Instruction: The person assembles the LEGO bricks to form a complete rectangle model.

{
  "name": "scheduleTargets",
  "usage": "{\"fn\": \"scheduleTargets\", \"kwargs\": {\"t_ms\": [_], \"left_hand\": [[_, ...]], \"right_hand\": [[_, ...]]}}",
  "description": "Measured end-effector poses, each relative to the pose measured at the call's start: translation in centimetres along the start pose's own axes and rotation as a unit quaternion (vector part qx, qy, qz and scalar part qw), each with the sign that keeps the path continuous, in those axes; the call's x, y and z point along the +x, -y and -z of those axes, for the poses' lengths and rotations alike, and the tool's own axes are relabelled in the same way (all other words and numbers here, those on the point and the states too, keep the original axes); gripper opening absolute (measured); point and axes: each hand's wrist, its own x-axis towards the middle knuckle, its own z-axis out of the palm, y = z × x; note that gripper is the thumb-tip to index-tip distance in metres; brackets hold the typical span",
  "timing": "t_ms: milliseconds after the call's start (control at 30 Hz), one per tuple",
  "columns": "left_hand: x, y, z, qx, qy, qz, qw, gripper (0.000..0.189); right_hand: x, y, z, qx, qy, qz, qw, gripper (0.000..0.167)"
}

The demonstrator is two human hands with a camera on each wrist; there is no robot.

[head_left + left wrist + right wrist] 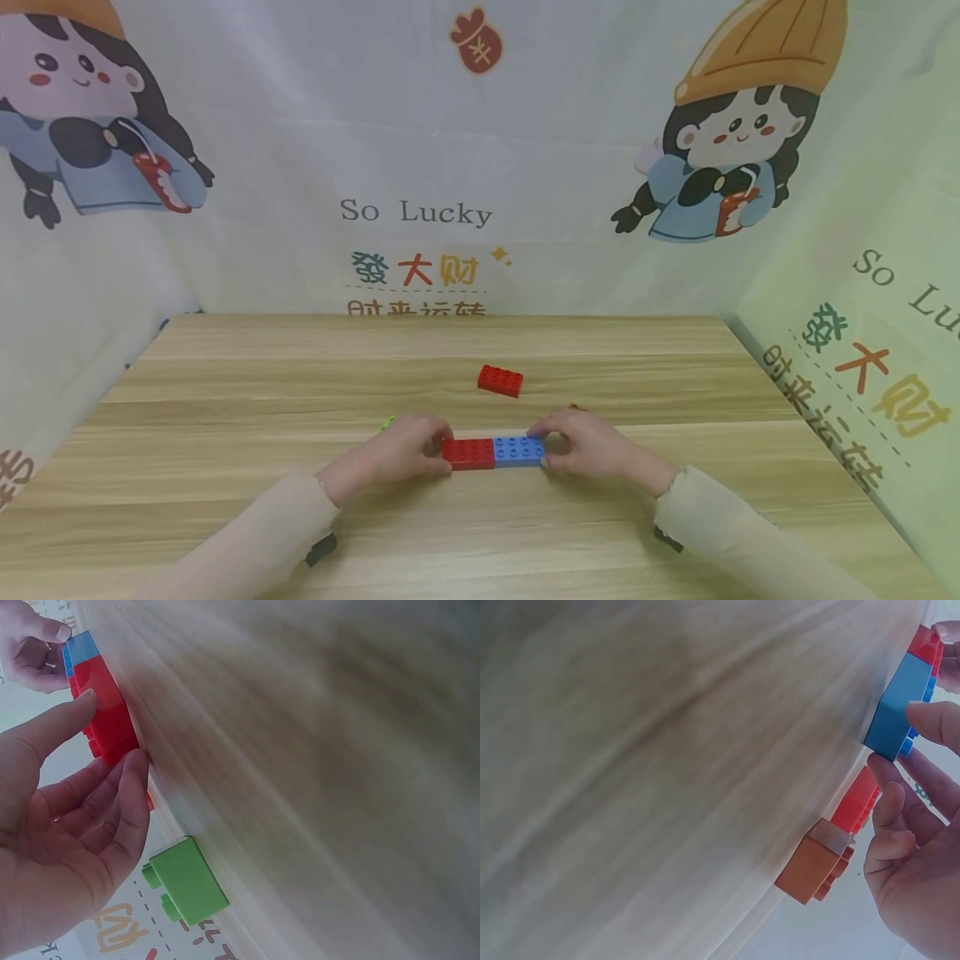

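In the head view a red toy brick (468, 454) and a blue toy brick (518, 451) lie end to end on the table, studs up, their short ends meeting. My left hand (408, 446) grips the red brick's outer end; the left wrist view has the thumb on its near side and fingers at its end. My right hand (588, 443) holds the outer end of the blue brick, which the right wrist view shows between thumb (934, 724) and fingers. Whether the bricks are joined or only touching I cannot tell.
Behind the pair lies a second red brick (500, 381). A green brick (189, 883) sits beyond my left hand, mostly hidden in the head view. Past my right hand is an orange-brown brick (808, 866). Printed cloth (570, 192) hangs along the wooden table's (300, 367) back and sides.
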Motion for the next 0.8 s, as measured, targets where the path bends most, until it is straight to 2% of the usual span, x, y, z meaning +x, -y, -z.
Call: {"fn": "scheduleTargets", "kwargs": {"t_ms": [433, 800], "left_hand": [[0.0, -0.1, 0.1, 0.001, 0.003, 0.005, 1.0000, 0.027], [0.0, -0.1, 0.0, 0.001, 0.001, 0.006, 1.0000, 0.027]], "right_hand": [[0.2, -0.3, 0.4, 0.036, 0.001, -0.016, 0.9992, 0.040], [1.3, -1.6, 1.2, 0.078, -0.026, -0.020, 0.9964, 0.038]]}}
